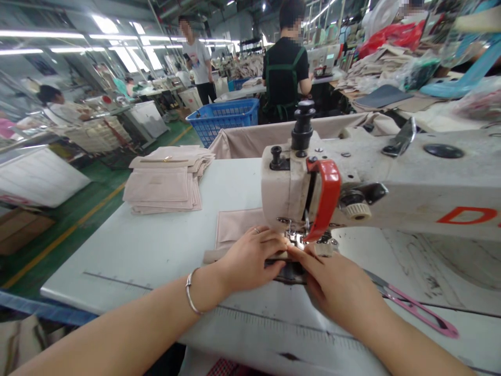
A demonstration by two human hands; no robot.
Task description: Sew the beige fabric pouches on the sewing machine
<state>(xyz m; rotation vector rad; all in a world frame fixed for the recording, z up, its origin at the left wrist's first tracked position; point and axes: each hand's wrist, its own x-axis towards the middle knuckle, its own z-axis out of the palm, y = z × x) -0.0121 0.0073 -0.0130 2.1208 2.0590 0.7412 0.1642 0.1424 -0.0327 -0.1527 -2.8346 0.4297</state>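
Note:
A beige fabric piece (pixel 238 225) with a stitched edge lies flat on the sewing table, partly under the head of the white sewing machine (pixel 285 183). My left hand (pixel 252 257) grips its near edge, fingers bent together just left of the presser foot (pixel 298 239). From the right, my right hand (pixel 338 277) reaches to the same edge, its index fingertip close to the foot and to my left fingers. The rest of its fingers are partly hidden. Pink-handled scissors (pixel 420 312) lie on the table to the right of my right hand.
A stack of beige fabric pieces (pixel 166 183) sits at the table's far left. Behind the machine is a fabric-lined bin (pixel 242 138), with a blue plastic basket (pixel 225 117) beyond it. A seated person (pixel 285 68) works ahead, and another person (pixel 199 60) stands farther left.

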